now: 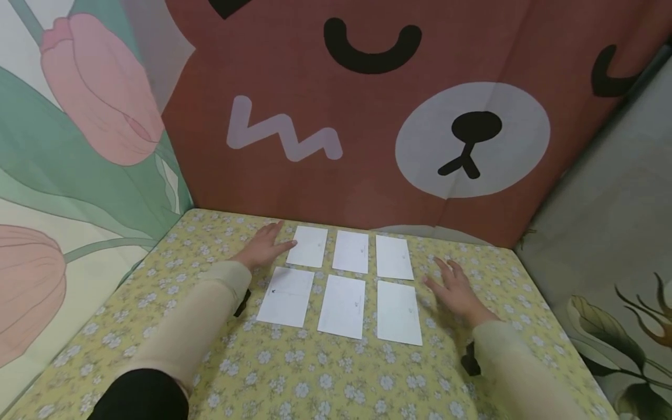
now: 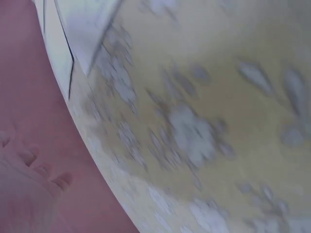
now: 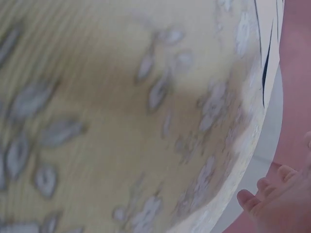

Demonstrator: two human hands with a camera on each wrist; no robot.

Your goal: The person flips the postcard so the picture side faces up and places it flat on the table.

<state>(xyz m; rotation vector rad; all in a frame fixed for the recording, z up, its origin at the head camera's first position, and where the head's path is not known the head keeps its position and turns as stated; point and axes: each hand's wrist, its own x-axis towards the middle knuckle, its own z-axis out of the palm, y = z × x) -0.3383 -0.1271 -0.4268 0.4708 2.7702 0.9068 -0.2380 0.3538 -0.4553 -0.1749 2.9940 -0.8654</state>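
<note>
Lying between left fingers and right fingers, six white sheets.

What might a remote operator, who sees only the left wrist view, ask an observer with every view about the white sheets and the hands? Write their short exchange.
Operator: I see only corners of white sheets. How many are laid out?
Observer: The head view shows six, in two rows of three.
Operator: And where is the right hand?
Observer: Just to the right of the sheets.
</note>
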